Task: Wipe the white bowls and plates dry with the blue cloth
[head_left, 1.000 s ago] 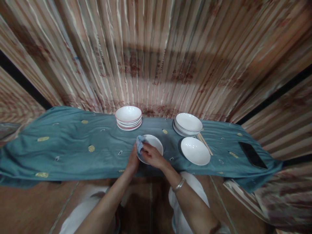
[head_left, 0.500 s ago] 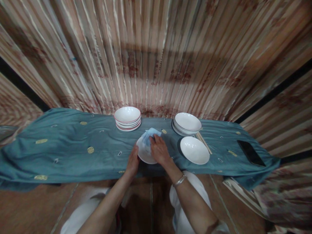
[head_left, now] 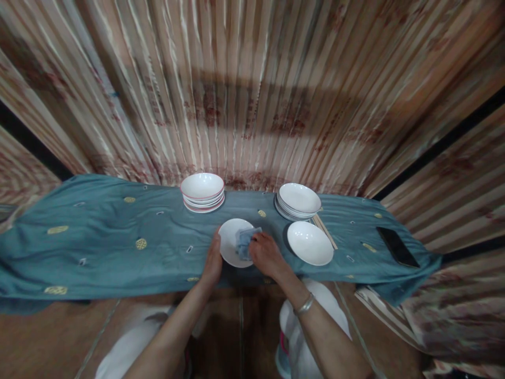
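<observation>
A white plate lies near the front edge of the cloth-covered table, between my two hands. My left hand grips its left rim, fingers along the outer side. In my right hand is a light blue cloth, bunched and pressed against the plate's inside, right of its middle. To the right of my right hand sits a single shallow white dish. Behind it stands a stack of white dishes with dark rims. At the back left is a stack of white bowls with red rims.
A teal patterned tablecloth covers the table. Wooden chopsticks lie beside the dark-rimmed stack. A black phone rests at the right end. Pleated curtains hang behind, and a dark pole slants at the right.
My right hand has moved the blue cloth down and toward the near right of the plate, uncovering its far side. My left hand still holds the left rim. The view has shifted slightly.
</observation>
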Motion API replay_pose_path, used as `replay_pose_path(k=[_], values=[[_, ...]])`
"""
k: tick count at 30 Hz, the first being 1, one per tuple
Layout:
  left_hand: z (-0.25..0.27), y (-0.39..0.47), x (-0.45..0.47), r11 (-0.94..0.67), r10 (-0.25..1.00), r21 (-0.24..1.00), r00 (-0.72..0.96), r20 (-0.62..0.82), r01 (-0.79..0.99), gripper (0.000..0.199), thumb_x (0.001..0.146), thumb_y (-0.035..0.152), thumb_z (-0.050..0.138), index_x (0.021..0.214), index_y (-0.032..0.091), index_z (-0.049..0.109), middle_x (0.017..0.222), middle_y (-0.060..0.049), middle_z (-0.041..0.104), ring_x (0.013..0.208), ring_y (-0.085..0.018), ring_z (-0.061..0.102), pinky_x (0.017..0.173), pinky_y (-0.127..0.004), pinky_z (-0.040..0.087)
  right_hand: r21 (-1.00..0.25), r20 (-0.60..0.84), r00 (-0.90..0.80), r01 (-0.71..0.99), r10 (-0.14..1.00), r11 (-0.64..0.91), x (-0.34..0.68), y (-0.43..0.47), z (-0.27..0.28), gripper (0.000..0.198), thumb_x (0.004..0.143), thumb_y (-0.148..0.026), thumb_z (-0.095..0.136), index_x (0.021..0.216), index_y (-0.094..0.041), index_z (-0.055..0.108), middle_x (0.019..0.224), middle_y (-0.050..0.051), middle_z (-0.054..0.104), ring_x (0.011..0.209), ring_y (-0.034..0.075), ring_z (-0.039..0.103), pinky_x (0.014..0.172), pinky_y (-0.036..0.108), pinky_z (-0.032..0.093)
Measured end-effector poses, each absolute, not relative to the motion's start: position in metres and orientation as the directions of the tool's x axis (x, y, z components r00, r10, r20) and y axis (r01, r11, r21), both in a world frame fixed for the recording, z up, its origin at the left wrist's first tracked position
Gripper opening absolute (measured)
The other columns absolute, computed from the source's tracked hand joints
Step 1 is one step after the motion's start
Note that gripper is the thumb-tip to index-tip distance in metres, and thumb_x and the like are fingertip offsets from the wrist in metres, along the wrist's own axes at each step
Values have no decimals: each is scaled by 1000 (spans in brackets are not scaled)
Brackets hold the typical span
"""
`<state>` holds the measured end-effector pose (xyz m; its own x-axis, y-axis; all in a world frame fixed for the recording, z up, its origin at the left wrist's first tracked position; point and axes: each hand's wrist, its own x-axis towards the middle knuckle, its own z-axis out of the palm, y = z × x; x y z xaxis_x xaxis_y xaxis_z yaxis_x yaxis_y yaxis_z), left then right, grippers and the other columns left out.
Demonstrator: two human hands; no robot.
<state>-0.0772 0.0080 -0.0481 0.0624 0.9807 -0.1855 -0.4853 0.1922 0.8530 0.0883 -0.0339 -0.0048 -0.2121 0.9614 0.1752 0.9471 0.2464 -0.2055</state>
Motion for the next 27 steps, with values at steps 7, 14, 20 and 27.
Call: replay_pose_path(k=[7, 14, 20, 27], values=[[-42, 9, -71, 73, 996, 926, -21, -87, -369, 35, 87, 42, 62, 116, 24, 70, 140, -5, 62, 141, -25, 45, 122, -35, 24, -453, 99, -353, 817, 931, 358, 82, -35, -5, 25, 91, -13, 54, 71, -20, 67, 79, 2, 70, 79, 17, 64, 75, 26, 47], [-49, 14, -71, 66, 997, 953, -29, -78, -295, 33, 92, 40, 52, 115, 24, 70, 136, -4, 65, 140, -24, 46, 122, -36, 25, -739, 149, -363, 577, 920, 348, 64, -25, -12, 24, 91, -8, 50, 95, -20, 71, 100, 2, 73, 93, 15, 67, 84, 24, 49], [-56, 16, -75, 63, 997, 956, -30, -75, -287, 33, 93, 37, 52, 117, 22, 69, 139, -8, 62, 140, -23, 45, 123, -34, 21, -786, 229, -315, 498, 921, 366, 52, -19, -17, 33, 95, -13, 46, 118, -22, 67, 129, 5, 66, 122, 18, 60, 107, 33, 44], [-64, 19, -81, 19, 1000, 999, 21, -18, -45, 44, 97, 36, 39, 133, 19, 58, 150, -8, 52, 143, -20, 42, 124, -36, 20, -645, 217, -261, 685, 941, 339, 46, -14, -19, 45, 97, -19, 44, 141, -14, 51, 154, 14, 44, 144, 22, 38, 121, 41, 31]])
